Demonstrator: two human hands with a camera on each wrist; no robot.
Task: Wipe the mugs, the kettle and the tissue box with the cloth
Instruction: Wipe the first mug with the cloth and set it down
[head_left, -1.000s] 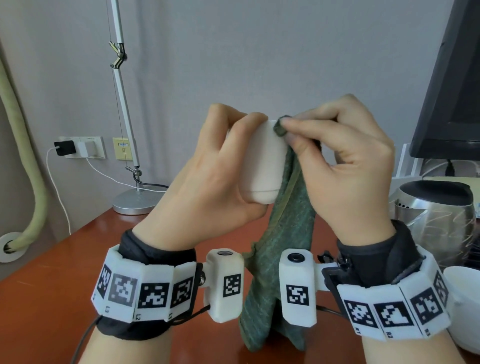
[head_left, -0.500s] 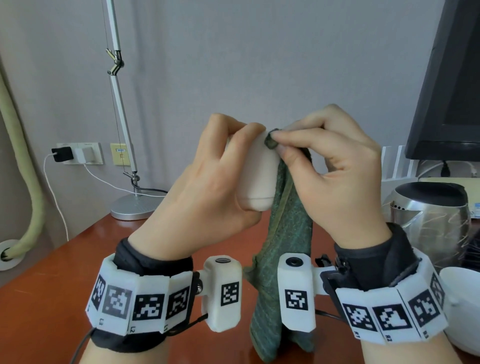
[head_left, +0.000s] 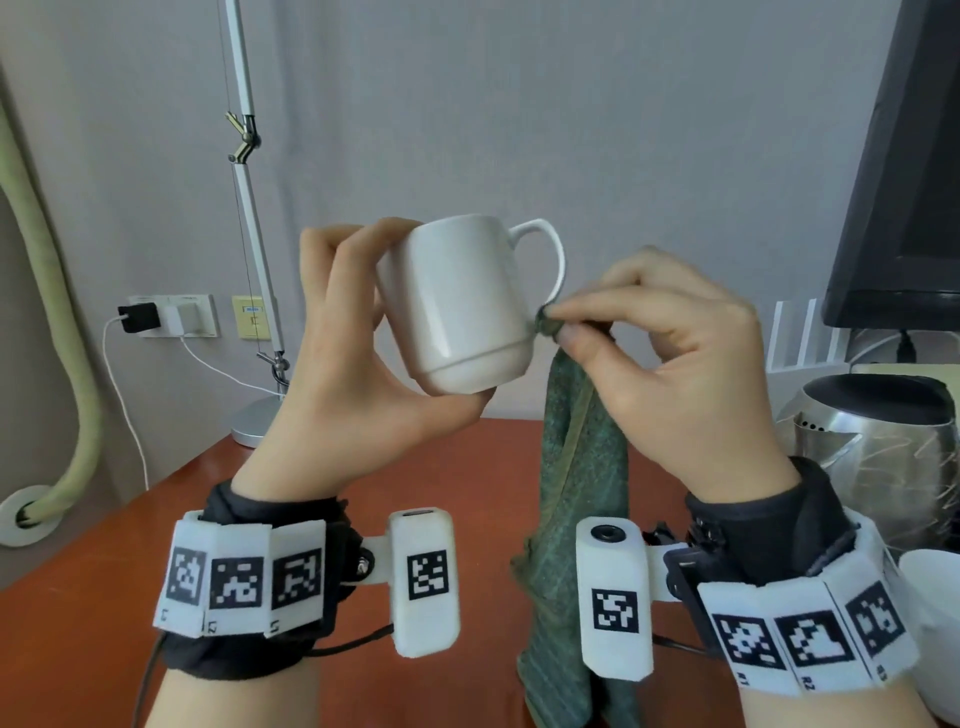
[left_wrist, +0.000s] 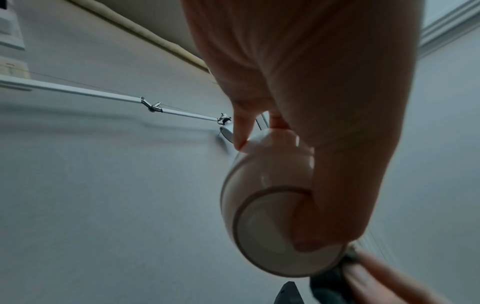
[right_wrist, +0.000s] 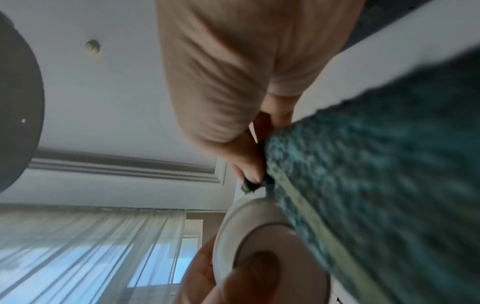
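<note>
Head view is showing the left hand (head_left: 332, 384) holding a white mug (head_left: 457, 306) up above the bench (head_left: 78, 623), its grip curling round the body with the thumb under the base and the handle pointing right. The right hand (head_left: 685, 374) is pinching a bunched corner of the green cloth (head_left: 582, 467) between thumb and fingertips, that corner touching the mug's lower right side beneath the handle, the rest hanging down to the bench. A steel kettle (head_left: 883, 457) is standing at the right, with a second mug (head_left: 935, 623) near the right edge. Left wrist view is showing the thumb lying across the mug's base (left_wrist: 270, 232).
</note>
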